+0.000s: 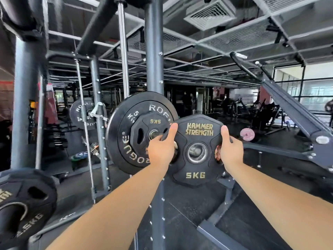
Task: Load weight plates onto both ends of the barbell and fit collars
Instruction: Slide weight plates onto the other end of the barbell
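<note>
I hold a black 5 kg Hammer Strength plate (196, 175) upright in front of me, just right of the barbell's near sleeve end (153, 134). My left hand (162, 148) grips its left edge, thumb on the face. My right hand (229, 147) grips the right edge through a slot. On the sleeve sit a large black Rogue plate (124, 141) and a smaller 5 kg plate (155, 121). The held plate's steel hole (197, 152) is off the sleeve. At the bar's far end hangs another Rogue plate (79, 110). I see no collar.
The rack's grey upright (154, 51) stands right behind the loaded plates, a chrome guide rod (123, 51) beside it. A black plate (27, 201) sits on a peg at lower left. An angled machine arm (292, 109) runs at right; dark rubber floor (234, 213) lies below.
</note>
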